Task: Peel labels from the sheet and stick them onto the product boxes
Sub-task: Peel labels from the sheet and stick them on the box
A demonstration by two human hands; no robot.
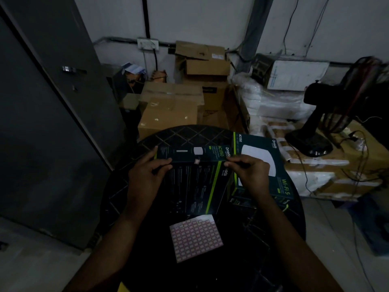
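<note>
Head view shows both hands, left hand (145,175) and right hand (250,169), gripping a tilted product box (193,178) at mid-frame, a small label (197,161) on its edge. The sticking step looks finished; next, likely another label from the label sheet (195,237) below.

The small print on the held box (193,182) is too dim to be read; the second box (261,148) is partly hidden by the right hand (250,169).

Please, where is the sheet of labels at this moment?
In the head view the label sheet lies flat on the dark round table, low in the centre between the person's forearms, just nearer to the person than the held product box.
</note>
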